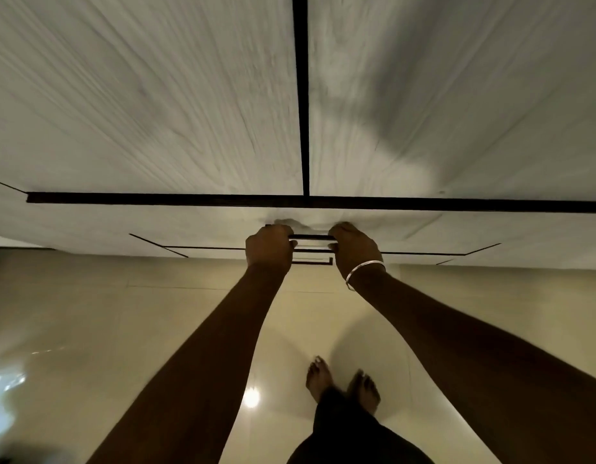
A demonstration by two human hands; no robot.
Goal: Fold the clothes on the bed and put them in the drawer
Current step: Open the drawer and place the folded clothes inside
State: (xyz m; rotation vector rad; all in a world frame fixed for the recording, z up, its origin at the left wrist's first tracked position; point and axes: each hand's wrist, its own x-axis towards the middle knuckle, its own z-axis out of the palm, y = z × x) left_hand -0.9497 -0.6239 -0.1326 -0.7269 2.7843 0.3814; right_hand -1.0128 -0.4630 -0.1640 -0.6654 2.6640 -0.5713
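Note:
A pale wood-grain wardrobe fills the upper view. Its low drawer front [196, 226] runs across the middle, below a dark horizontal gap. A dark bar handle [310, 237] sits at the drawer's centre. My left hand [269, 244] grips the handle's left end and my right hand [352, 247], with a silver bangle on the wrist, grips its right end. A second handle [315, 261] shows just below, between my wrists. No clothes and no bed are in view.
Two tall wardrobe doors [156, 95] stand above the drawer, split by a dark vertical gap [301, 95]. Glossy cream floor tiles [122, 329] lie below, with my bare feet [343, 383] close to the wardrobe. A bright reflection sits at the lower left.

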